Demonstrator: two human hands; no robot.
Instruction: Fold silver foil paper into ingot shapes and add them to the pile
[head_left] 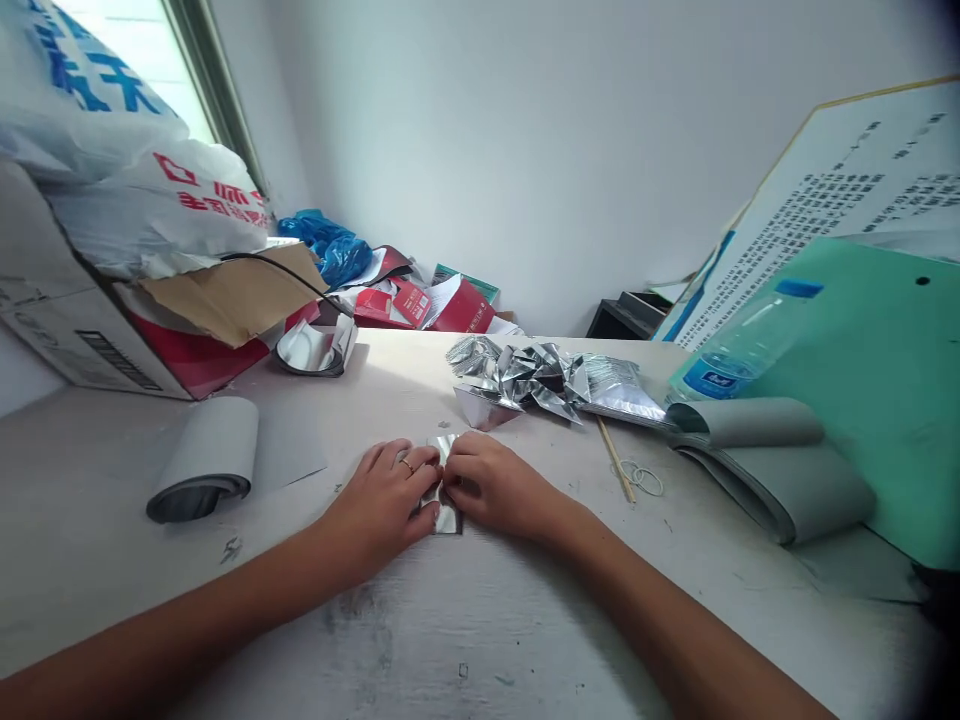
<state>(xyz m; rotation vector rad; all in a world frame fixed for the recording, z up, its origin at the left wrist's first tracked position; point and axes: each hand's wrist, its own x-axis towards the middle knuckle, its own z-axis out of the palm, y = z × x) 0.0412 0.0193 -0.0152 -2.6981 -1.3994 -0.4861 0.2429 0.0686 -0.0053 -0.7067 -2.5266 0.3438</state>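
Observation:
A small silver foil strip (pixel 448 518) lies on the table in front of me, partly hidden under my fingers. My left hand (pixel 390 500), with a ring on one finger, has its bent fingers and thumb closed on the strip's left edge. From the other side, my right hand (pixel 499 485) curls over the strip, fingertips pinched together on it. Just beyond the hands lies a heap of folded silver foil pieces (pixel 525 375), some of them in stacks.
Rolled grey sheets (pixel 214 450) lie at left, and a folded grey sheet stack (pixel 780 470) at right. A thin wooden stick (pixel 616 460) lies beside rubber bands (pixel 646 480). A plastic bottle (pixel 750 345) leans near a green board (pixel 885 400). Boxes (pixel 97 330) and bags crowd the back left.

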